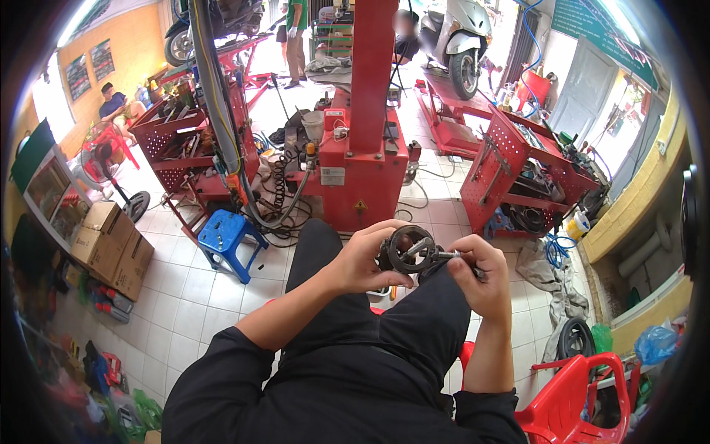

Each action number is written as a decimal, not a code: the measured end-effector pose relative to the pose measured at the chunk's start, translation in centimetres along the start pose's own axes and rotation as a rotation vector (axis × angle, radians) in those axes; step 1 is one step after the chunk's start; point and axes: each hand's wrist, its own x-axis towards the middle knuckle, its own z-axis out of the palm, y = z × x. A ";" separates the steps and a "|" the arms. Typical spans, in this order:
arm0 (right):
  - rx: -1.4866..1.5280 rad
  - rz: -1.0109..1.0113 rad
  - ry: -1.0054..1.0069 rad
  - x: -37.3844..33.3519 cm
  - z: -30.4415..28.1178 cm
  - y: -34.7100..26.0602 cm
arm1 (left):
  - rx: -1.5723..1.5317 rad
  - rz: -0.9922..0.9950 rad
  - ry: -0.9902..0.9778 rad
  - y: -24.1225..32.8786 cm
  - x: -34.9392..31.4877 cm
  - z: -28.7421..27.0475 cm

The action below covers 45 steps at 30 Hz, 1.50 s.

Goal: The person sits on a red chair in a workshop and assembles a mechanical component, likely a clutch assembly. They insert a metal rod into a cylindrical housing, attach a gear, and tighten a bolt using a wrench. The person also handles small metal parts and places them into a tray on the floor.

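Observation:
Above my lap, my left hand (361, 260) is closed round the side of a dark, ring-shaped metal part (396, 259) with a wide round opening. Its fingers wrap behind the part and the thumb lies below it. From the right, my right hand (484, 280) pinches a thin metal rod (447, 254) between thumb and fingers. The rod's inner end reaches the ring's right side; whether it is fixed to the part or a separate tool, I cannot tell. My fingers partly hide both things.
A red machine base (362, 185) with a post stands ahead. Red tool carts (510, 166) flank it, and a blue stool (228, 235) is front left. Cardboard boxes (111, 248) stand at left, a red chair (573, 396) at lower right. Hoses and cables lie on the tiles.

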 end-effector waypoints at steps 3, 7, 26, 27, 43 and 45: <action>0.022 0.006 0.000 0.2 -0.1 0.2 | 0.047 0.029 -0.044 0.1 0.1 -0.2; 0.041 -0.005 0.010 0.1 -0.4 -1.2 | 0.043 0.006 -0.047 0.0 -0.1 -0.3; -0.041 -0.020 0.020 0.1 -0.1 -0.2 | 0.017 -0.001 -0.022 0.0 0.0 -0.7; -0.012 -0.015 0.026 0.1 -0.1 -0.8 | 0.005 -0.011 -0.017 0.0 -0.1 -0.7; -0.022 -0.047 0.067 0.1 0.4 0.2 | 0.028 0.028 -0.021 0.0 0.1 -0.5; -0.038 -0.017 0.069 0.1 0.4 0.1 | 0.021 0.007 -0.022 0.1 0.1 -0.6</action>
